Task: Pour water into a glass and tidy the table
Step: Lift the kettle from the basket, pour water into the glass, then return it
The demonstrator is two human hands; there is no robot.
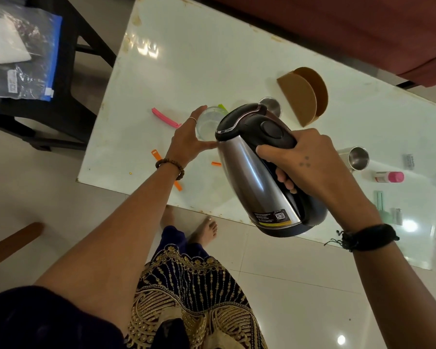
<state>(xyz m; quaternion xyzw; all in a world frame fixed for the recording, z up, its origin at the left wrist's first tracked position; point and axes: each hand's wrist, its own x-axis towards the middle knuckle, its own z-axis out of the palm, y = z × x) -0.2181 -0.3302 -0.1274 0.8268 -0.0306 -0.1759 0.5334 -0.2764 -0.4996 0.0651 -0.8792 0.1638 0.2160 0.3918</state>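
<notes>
A clear glass (208, 122) stands on the white table (186, 66), with my left hand (186, 137) wrapped around its left side. My right hand (302, 162) grips the black handle of a steel electric kettle (252, 172), which is tilted with its black lid end toward the glass. The kettle's spout is hidden behind its lid, so any stream of water is out of sight. Some water seems to lie in the glass.
Pink (165, 118), orange (157, 155) and green (222, 107) plastic clips lie scattered near the glass. Steel cups (271, 105) (358, 157), a brown holder (305, 96), a pink-capped bottle (390, 177) and a mint clip (380, 202) sit right. A dark chair (48, 71) holds bags at left.
</notes>
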